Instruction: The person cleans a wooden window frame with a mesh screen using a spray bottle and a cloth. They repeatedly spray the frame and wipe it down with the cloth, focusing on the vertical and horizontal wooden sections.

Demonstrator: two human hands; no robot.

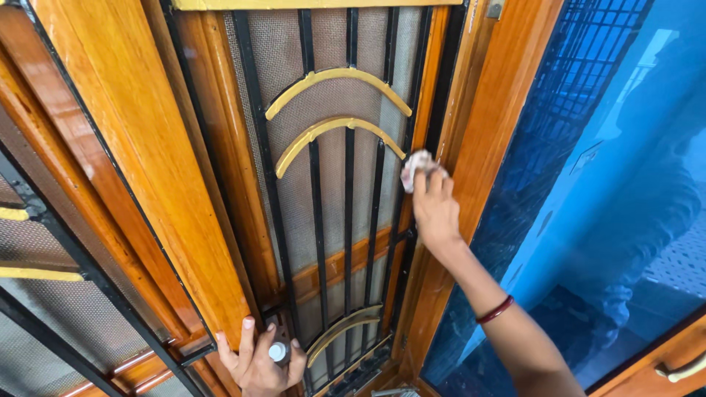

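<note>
Pressing a crumpled pinkish cloth point(418, 166) against the black bar of the mesh door point(331, 206), the right hand point(435, 209) is gripping it with closed fingers, seemingly mid-wipe; the left hand point(257, 360), fingers curled, is holding a small white-capped bottle point(278, 351) low by the wooden frame point(147, 147); continuing likely calls for steady strokes along the bar

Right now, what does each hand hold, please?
Left hand: closed around a small bottle, resting against the wooden frame.
Right hand: pressing a cloth to the door.
</note>
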